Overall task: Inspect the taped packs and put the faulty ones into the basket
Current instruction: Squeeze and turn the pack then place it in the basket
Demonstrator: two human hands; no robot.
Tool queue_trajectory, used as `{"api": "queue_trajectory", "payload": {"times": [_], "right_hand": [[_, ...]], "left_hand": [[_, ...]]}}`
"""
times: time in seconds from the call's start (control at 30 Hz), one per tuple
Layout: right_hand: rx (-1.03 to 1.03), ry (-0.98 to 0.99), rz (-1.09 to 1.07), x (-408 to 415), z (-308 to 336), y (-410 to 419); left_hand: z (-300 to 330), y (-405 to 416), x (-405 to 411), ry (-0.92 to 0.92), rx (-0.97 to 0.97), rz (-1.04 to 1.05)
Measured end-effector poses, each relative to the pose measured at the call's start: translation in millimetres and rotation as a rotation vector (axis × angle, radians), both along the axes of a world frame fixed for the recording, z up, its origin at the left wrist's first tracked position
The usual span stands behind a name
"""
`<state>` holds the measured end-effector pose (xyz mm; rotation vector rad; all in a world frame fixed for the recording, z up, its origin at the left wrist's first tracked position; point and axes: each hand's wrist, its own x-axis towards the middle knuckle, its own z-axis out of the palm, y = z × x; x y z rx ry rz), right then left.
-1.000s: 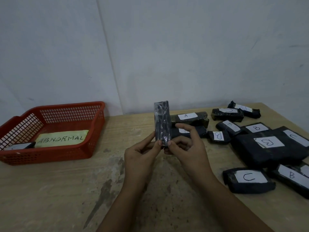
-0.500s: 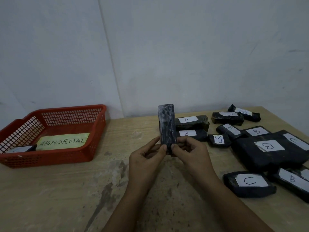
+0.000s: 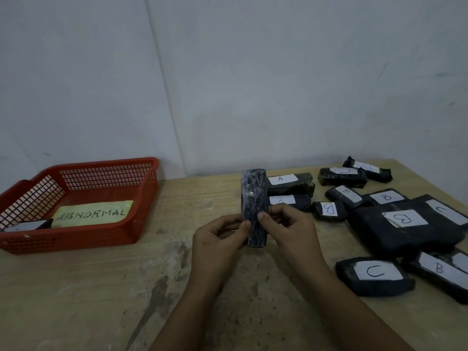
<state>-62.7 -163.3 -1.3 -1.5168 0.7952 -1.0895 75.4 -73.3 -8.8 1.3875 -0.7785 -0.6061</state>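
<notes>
Taped pack (image 3: 254, 206) held upright above tabletop (image 3: 101, 287), centre, approx. level w/ labelled packs (A, B, C) at right. Left hand (image 3: 217, 239) and right hand (image 3: 291, 231) fingers pinch its lower edges. Red basket (image 3: 141, 224) well apart, left.

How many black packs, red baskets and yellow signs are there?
Black packs: 14, counting one held, one in the basket and one cut off at the right edge
Red baskets: 1
Yellow signs: 1
Total: 16
</notes>
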Motion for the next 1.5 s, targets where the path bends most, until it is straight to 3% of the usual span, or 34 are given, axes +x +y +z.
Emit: {"api": "queue_trajectory", "payload": {"times": [0.23,0.37,0.7,0.97,1.27,1.5], "right_hand": [[0.016,0.028,0.067,4.3,-5.5,6.6],[0.044,-0.065,0.033,0.7,-0.8,4.1],[0.046,-0.006,0.077,3.7,-5.6,8.0],[0.036,-0.107,0.026,1.7,2.0,7.0],[0.032,-0.05,0.066,7.1,-3.3,15.4],[0.027,-0.145,-0.048,2.1,2.6,11.1]], "left_hand": [[3.3,2.1,3.9,0.112,-0.03,-0.009],[3.3,1.9,2.7,0.081,0.009,-0.036],[2.9,2.0,2.4,0.077,-0.011,-0.007],[3.6,2.1,-3.3,0.012,0.001,-0.039],[9.6,6.3,2.0,0.101,-0.033,0.005],[11.7,6.9,-4.8,0.046,-0.014,-0.057]]}}
